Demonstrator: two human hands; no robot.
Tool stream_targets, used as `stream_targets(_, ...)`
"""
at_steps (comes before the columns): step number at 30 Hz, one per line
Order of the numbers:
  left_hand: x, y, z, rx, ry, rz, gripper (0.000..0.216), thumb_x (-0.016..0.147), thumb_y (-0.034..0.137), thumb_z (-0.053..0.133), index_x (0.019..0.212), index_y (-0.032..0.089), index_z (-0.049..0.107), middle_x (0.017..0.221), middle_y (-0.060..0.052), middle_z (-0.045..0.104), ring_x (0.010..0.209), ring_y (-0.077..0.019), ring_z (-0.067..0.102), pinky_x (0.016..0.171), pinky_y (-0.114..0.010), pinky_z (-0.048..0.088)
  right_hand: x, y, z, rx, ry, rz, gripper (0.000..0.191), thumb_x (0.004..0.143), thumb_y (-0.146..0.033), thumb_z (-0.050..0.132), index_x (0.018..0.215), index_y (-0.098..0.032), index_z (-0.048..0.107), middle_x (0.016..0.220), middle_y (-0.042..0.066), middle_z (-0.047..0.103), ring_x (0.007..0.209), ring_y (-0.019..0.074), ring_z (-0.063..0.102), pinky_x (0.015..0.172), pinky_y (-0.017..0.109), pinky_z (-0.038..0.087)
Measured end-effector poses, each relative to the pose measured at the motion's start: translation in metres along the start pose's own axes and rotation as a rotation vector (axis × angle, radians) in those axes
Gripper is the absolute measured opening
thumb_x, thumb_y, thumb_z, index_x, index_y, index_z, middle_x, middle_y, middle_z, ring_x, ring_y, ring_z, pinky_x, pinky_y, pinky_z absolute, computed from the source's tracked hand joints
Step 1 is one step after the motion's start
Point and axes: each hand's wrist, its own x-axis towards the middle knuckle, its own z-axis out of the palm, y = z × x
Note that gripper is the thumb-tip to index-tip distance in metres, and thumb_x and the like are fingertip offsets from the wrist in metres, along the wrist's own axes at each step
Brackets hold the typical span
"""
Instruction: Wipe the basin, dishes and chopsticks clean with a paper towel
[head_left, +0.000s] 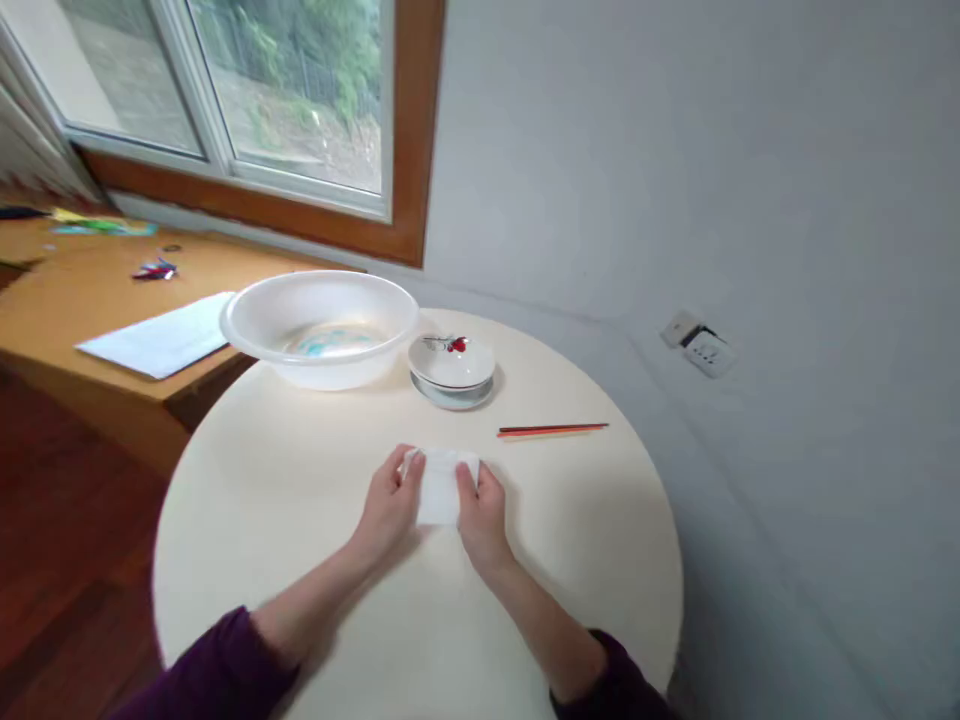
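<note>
Between my hands is a small white tissue [439, 492], stretched out over the middle of the round table. My left hand [391, 500] pinches its left edge, thumb on top. On the other side my right hand [482, 510] grips the right edge the same way. The fingers under the tissue are partly hidden. Beyond the hands sits a short stack of white dishes [452, 375], the top one decorated with a red flower. A pair of chopsticks [553, 430], dark and orange-red, lies to the right of the stack.
A large translucent plastic basin [322, 330] stands at the table's far left. The cream round table [247, 500] meets a wooden desk [45, 300] bearing a white sheet [161, 335] and small items. A wall with a socket [709, 353] borders the right side.
</note>
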Motion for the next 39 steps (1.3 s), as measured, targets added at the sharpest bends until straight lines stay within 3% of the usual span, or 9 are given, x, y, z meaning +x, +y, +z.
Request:
stream_targets(18, 0.002, 0.000, -0.001, 0.032, 0.001, -0.011, 0.030, 0.083, 0.047, 0.041, 0.071, 0.019, 0.045, 0.050, 0.008, 0.039, 0.041, -0.0076, 0.037, 0.038, -0.018, 0.030, 0.005, 0.002, -0.009, -0.045, -0.025, -0.110, 0.039, 0.077, -0.054, 0.053, 0.068, -0.016, 0.053, 0.060, -0.002, 0.050, 0.057, 0.0110, 0.045, 0.053, 0.022, 0.041)
stream_targets(29, 0.002, 0.002, -0.002, 0.031, 0.001, -0.011, 0.029, 0.083, 0.046, 0.040, 0.072, 0.020, 0.045, 0.044, 0.009, 0.038, 0.033, -0.0068, 0.036, 0.031, -0.018, 0.027, 0.006, 0.002, -0.010, -0.072, -0.007, -0.109, 0.041, 0.076, -0.056, 0.053, 0.072, -0.015, 0.056, 0.061, -0.001, 0.054, 0.059, 0.0126, 0.049, 0.057, 0.024, 0.044)
stream_targets(35, 0.022, -0.014, -0.022, -0.109, 0.102, -0.058, 0.027, 0.083, 0.049, 0.040, 0.073, 0.023, 0.036, 0.030, 0.014, 0.028, 0.025, -0.0080, 0.028, 0.028, -0.016, 0.021, 0.030, -0.001, -0.049, -0.074, 0.126, -0.068, 0.046, 0.069, -0.060, 0.058, 0.078, -0.014, 0.059, 0.067, 0.003, 0.062, 0.061, 0.0160, 0.054, 0.058, 0.027, 0.045)
stream_targets(39, 0.026, -0.015, -0.024, -0.173, 0.073, -0.092, 0.028, 0.082, 0.050, 0.042, 0.075, 0.024, 0.035, 0.030, 0.015, 0.028, 0.025, -0.0078, 0.027, 0.028, -0.015, 0.021, 0.047, -0.010, -0.088, -0.181, 0.090, -0.006, 0.046, 0.065, -0.060, 0.060, 0.074, -0.014, 0.059, 0.060, 0.002, 0.060, 0.058, 0.0165, 0.054, 0.051, 0.026, 0.041)
